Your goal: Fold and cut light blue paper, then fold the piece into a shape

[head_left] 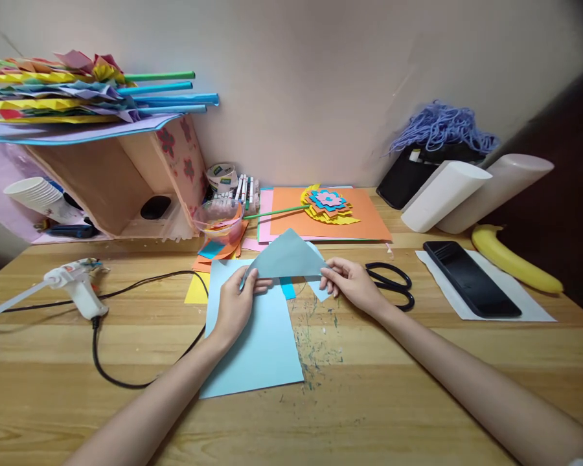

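Note:
A light blue sheet of paper folded into a triangle point(287, 257) is held up between my hands, its peak pointing away from me. My left hand point(236, 299) pinches the left corner, thumb on top. At the right corner, the fingers of my right hand point(346, 281) are closed on the same paper. Below it, a larger light blue sheet point(252, 349) lies flat on the wooden table. Black-handled scissors point(391, 285) rest just right of my right hand, their blades hidden. Small blue paper scraps point(287, 288) show beneath the triangle.
A white glue gun point(80, 288) with a looping black cord stands at left. Behind lie a paper flower point(328, 202) on orange paper point(374, 223), a clear bowl point(218, 223) and markers point(243, 188). At right are a phone point(471, 278), a banana point(515, 262) and white rolls point(447, 197).

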Demonstrator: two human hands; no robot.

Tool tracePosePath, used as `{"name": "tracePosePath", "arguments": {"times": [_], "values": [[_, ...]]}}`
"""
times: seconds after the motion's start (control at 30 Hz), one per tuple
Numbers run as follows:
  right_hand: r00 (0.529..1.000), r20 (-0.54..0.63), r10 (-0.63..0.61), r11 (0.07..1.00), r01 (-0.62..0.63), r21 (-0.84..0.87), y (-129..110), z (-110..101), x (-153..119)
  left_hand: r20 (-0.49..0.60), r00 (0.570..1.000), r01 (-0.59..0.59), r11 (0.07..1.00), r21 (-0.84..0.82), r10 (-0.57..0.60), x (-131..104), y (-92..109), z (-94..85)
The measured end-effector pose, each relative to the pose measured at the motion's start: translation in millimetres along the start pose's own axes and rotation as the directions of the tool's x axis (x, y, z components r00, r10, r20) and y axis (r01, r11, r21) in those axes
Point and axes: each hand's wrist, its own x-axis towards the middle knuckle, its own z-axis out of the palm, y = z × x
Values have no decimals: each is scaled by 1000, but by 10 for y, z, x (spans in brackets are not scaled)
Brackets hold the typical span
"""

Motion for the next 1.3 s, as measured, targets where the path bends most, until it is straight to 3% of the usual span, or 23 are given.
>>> {"name": "tracePosePath", "arguments": {"times": [0.1,0.2,0.27,0.37,0.47,0.57,0.67,0.77,0.9,1.3], "values": [[999,44,-3,1000,3,-17,-18,7,-20,-122,965,-174,916,363,231,-25,9,-7],[995,93,-38,995,47,-92,-34,21,-40,-97,895,-261,687,678,436,-53,0,26],[991,111,-70,985,86,-147,-46,26,-50,-10,871,-313,571,759,491,-75,-3,57],[989,117,-89,977,109,-183,-63,28,-61,78,858,-369,506,780,507,-107,11,92],[989,121,-84,970,109,-217,-69,29,-73,83,868,-357,497,791,490,-133,32,103],[994,50,-96,952,106,-288,-67,34,-87,75,887,-326,501,802,457,-143,35,104],[985,-12,-173,891,151,-429,-76,43,-97,68,900,-298,494,817,430,-135,14,104],[968,27,-250,824,228,-518,-89,49,-100,73,907,-292,495,818,414,-123,-11,105],[952,69,-299,792,288,-538,-73,44,-95,90,915,-302,518,800,394,-114,-25,100],[965,23,-262,772,224,-595,-38,49,-70,84,924,-313,608,730,374,-81,-56,67]]}}
